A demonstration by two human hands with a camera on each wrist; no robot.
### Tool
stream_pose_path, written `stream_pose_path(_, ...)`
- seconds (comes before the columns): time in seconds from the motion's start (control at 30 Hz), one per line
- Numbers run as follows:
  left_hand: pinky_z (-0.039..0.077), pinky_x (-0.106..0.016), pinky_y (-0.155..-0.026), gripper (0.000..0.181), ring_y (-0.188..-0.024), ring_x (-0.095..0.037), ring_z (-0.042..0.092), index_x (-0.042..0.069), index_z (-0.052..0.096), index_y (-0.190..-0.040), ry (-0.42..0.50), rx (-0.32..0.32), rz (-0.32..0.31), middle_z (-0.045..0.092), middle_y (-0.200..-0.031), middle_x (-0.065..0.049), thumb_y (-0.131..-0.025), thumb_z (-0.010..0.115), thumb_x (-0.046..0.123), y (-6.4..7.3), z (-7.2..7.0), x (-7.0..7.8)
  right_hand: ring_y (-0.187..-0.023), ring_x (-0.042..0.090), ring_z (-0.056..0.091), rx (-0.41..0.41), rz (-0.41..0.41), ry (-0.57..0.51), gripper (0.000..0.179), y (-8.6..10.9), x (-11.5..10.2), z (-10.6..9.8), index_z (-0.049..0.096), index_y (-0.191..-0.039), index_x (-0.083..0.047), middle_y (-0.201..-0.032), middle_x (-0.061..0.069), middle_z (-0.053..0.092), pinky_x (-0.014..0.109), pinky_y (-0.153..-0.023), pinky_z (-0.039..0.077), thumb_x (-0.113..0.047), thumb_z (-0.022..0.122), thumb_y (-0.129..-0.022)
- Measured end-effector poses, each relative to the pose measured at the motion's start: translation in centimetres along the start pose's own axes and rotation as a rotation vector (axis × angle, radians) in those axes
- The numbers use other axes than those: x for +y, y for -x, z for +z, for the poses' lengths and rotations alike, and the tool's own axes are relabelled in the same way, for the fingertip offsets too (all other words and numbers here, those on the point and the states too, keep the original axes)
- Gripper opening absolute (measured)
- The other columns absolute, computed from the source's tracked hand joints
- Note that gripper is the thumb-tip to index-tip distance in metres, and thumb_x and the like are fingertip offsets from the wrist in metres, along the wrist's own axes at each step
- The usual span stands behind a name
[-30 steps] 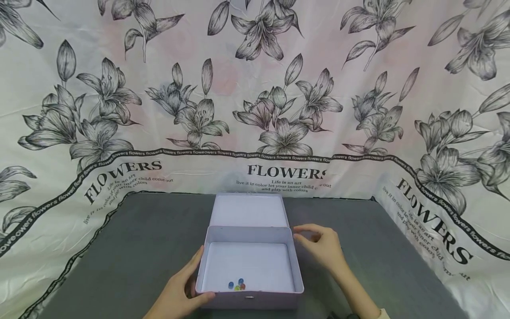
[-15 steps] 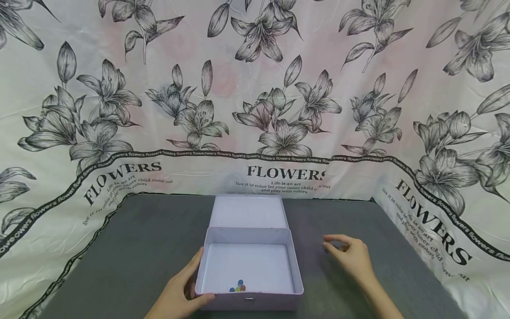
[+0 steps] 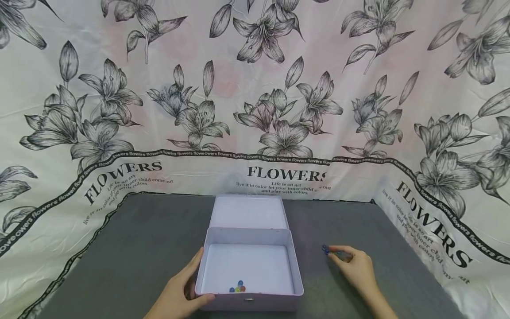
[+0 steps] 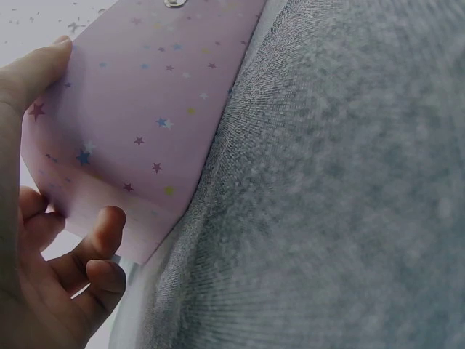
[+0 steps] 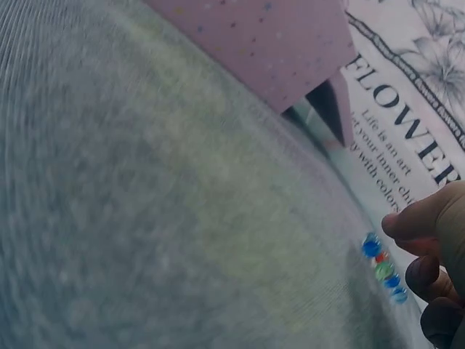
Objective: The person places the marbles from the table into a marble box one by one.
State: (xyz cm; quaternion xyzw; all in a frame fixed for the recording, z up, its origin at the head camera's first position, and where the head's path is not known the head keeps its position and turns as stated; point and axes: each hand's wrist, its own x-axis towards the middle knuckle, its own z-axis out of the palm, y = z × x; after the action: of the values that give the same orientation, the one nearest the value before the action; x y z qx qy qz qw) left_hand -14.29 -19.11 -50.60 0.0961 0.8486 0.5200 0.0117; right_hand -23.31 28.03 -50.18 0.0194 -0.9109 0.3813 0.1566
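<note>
A lidded box point(image 3: 295, 266) stands with its lid point(image 3: 249, 212) tipped back, white inside; the left wrist view shows its pink outer wall point(image 4: 138, 109) with small stars. My left hand point(image 3: 179, 283) grips its front left corner, thumb along the front and other fingers at the left side. Inside, near the front wall, lie several marbles, including a blue marble point(image 3: 240, 282) and a red marble point(image 3: 242, 289). My right hand point(image 3: 356, 266) reaches to a row of marbles on the table, thumb and forefinger parted; a blue marble point(image 5: 371, 246) and a green marble point(image 5: 385, 270) show beside its fingertips.
A dark grey cloth point(image 3: 151, 239) covers the table. Behind and along both sides hangs a white curtain point(image 3: 191, 177) with printed flowers and lettering. A metal clasp point(image 3: 249, 299) sits on the box's front.
My right hand has moved from the box's right wall outward to the marbles on the table. A blue marble in the box has rolled toward the front wall. The left hand stays put.
</note>
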Motion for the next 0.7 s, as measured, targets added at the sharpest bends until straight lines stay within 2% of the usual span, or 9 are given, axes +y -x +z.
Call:
stream_pose_path(0.07,0.052,-0.019,-0.092,0.110,-0.117,-0.014,0.061,0.022,0.023,-0.171,-0.020,0.001,-0.007,0.027,-0.174,-0.005,-0.085,0.091,0.038,0.0,-0.1,0.0,-0.036,0.002,0.031,0.003,-0.008,0.020,0.022,0.0,0.3,0.2,0.084,-0.108,-0.009,-0.070,0.000,0.075,0.023,-0.037,0.030,-0.010,0.088,-0.086)
stream_pose_path(0.1,0.051,-0.018,-0.093,0.111,-0.117,-0.014,0.060,0.022,0.024,-0.171,-0.035,0.005,-0.011,0.028,-0.174,-0.004,-0.085,0.091,0.040,0.0,-0.1,0.0,-0.036,0.002,0.031,0.001,-0.011,0.028,0.023,0.1,0.5,0.3,0.084,-0.108,-0.008,-0.071,0.000,0.076,0.023,-0.037,0.031,-0.009,0.089,-0.085)
stream_pose_path(0.17,0.051,-0.018,-0.093,0.111,-0.117,-0.015,0.060,0.022,0.024,-0.171,-0.046,0.006,-0.009,0.028,-0.174,-0.004,-0.084,0.091,0.041,0.0,-0.1,0.0,-0.036,0.002,0.031,0.003,-0.023,0.037,0.023,0.0,0.7,0.4,0.084,-0.107,-0.008,-0.066,-0.002,0.074,0.022,-0.037,0.031,-0.008,0.089,-0.084)
stream_pose_path(0.27,0.051,-0.018,-0.093,0.111,-0.117,-0.014,0.059,0.023,0.024,-0.171,-0.039,0.010,-0.011,0.028,-0.174,-0.003,-0.084,0.091,0.040,0.0,-0.1,-0.1,-0.036,0.001,0.030,0.001,-0.022,0.048,0.023,0.1,1.0,0.6,0.084,-0.106,-0.007,-0.048,-0.007,0.059,0.021,-0.037,0.030,-0.007,0.089,-0.083)
stream_pose_path(0.33,0.052,-0.019,-0.090,0.109,-0.113,-0.014,0.061,0.022,0.023,-0.171,-0.016,0.001,-0.005,0.028,-0.174,-0.005,-0.086,0.090,0.037,0.0,-0.1,-0.1,-0.036,0.001,0.031,0.003,-0.025,0.051,0.023,0.1,1.1,0.7,0.084,-0.105,-0.007,-0.044,-0.008,0.053,0.021,-0.037,0.030,-0.007,0.089,-0.083)
stream_pose_path(0.4,0.053,-0.020,-0.087,0.108,-0.108,-0.013,0.062,0.022,0.023,-0.171,-0.010,-0.001,-0.001,0.028,-0.174,-0.007,-0.087,0.090,0.036,0.0,-0.1,-0.2,-0.035,0.001,0.032,0.005,-0.025,0.057,0.022,0.0,1.2,0.8,0.084,-0.104,-0.007,-0.043,-0.008,0.052,0.021,-0.038,0.030,-0.006,0.088,-0.083)
stream_pose_path(0.6,0.053,-0.019,-0.092,0.109,-0.121,-0.018,0.060,0.025,0.023,-0.171,0.004,0.004,0.003,0.026,-0.174,-0.004,-0.086,0.091,0.035,-0.1,0.0,-0.2,-0.035,0.002,0.033,0.016,-0.048,0.073,0.020,0.0,1.6,1.0,0.084,-0.103,-0.008,-0.046,-0.011,0.057,0.021,-0.038,0.031,-0.006,0.088,-0.083)
stream_pose_path(0.7,0.053,-0.020,-0.091,0.109,-0.120,-0.019,0.060,0.025,0.022,-0.171,0.014,-0.001,-0.001,0.025,-0.175,-0.004,-0.086,0.090,0.033,-0.1,0.1,-0.2,-0.034,0.001,0.032,0.019,-0.058,0.065,0.020,0.2,1.7,1.1,0.084,-0.103,-0.008,-0.047,-0.011,0.057,0.021,-0.037,0.030,-0.006,0.089,-0.083)
